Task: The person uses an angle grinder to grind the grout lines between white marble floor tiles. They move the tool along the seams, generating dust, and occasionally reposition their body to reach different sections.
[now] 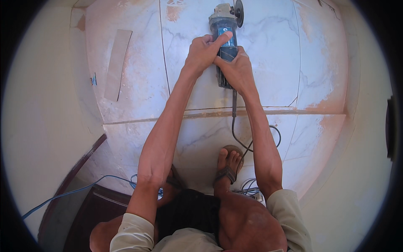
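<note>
An angle grinder (226, 21) with a dark, teal-labelled body and a grey metal head is in both my hands, above the pale marbled floor tiles. Its thin dark disc (239, 13) stands edge-on at the far right of the head. My left hand (204, 52) grips the body from the left, thumb across the label. Around the rear of the body, on the right, my right hand (238, 69) is closed. From the grinder's back end a black cord (234, 105) runs down toward me, loops and passes behind my right forearm.
A narrow strip of tile (118, 65) lies at the left. A dusty joint (201, 114) crosses the floor between the tiles. Blue cable (75, 191) trails in from the lower left, and coiled cord (250, 189) lies by my sandalled foot (228, 166). Walls flank both sides.
</note>
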